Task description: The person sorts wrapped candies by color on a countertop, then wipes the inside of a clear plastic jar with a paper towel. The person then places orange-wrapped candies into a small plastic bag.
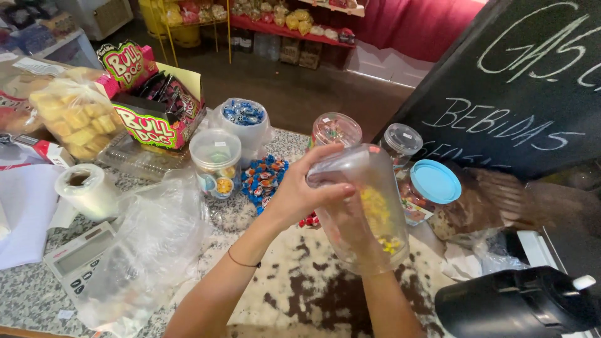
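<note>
The left hand (299,191) clamps its fingers over the closed end of a clear plastic jar (366,209), held tipped above the counter (294,281), while the right hand (350,228) sits inside the jar's mouth; whether its fingers are curled or apart, I cannot tell through the plastic. Yellow candies (377,213) cling to the inner wall, so a steady grip and a slow wrist look like the way to do this well. Around it: a loose plastic bag (150,250) at the left, a small lidded tub (215,161), blue wrapped sweets (263,175), and a blue-lidded jar (432,191) crowding the right. A dark jug (513,307) sits close by the elbow.
</note>
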